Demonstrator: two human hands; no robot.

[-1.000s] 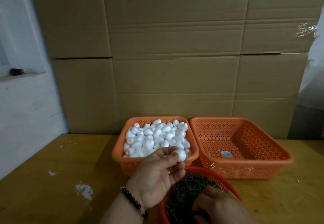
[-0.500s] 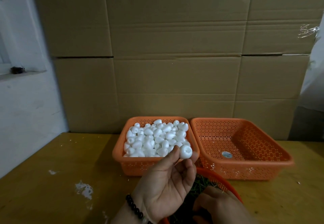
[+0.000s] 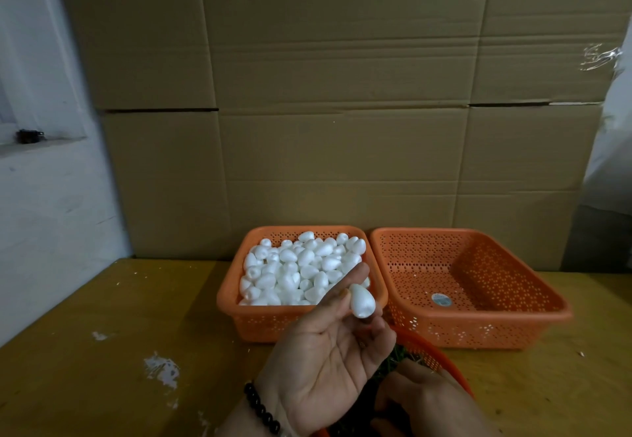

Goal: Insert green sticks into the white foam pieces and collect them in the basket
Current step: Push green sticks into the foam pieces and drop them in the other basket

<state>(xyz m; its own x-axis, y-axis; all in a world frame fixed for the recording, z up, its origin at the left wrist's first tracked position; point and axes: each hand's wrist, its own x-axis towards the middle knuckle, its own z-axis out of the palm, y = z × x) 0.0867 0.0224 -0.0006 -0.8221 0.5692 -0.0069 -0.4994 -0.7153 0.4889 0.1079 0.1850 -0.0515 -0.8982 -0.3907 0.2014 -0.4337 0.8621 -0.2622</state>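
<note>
Cardboard [image 3: 342, 94] walls off the back of the wooden table [image 3: 102, 351]. From the head view, the left hand [image 3: 328, 361], palm up, pinches 1 foam piece [image 3: 361, 301] before the full basket [image 3: 260, 320]. An empty basket [image 3: 513, 327] sits just right. The right hand [image 3: 427, 402] reaches into the round basket [image 3: 434, 354] of green sticks [image 3: 396, 358]; I cannot tell its grip.

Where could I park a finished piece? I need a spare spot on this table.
Bare tabletop lies left of the full basket, dotted with white scraps. The right basket holds only a sticker. It is crowded near both hands, over the round basket.
</note>
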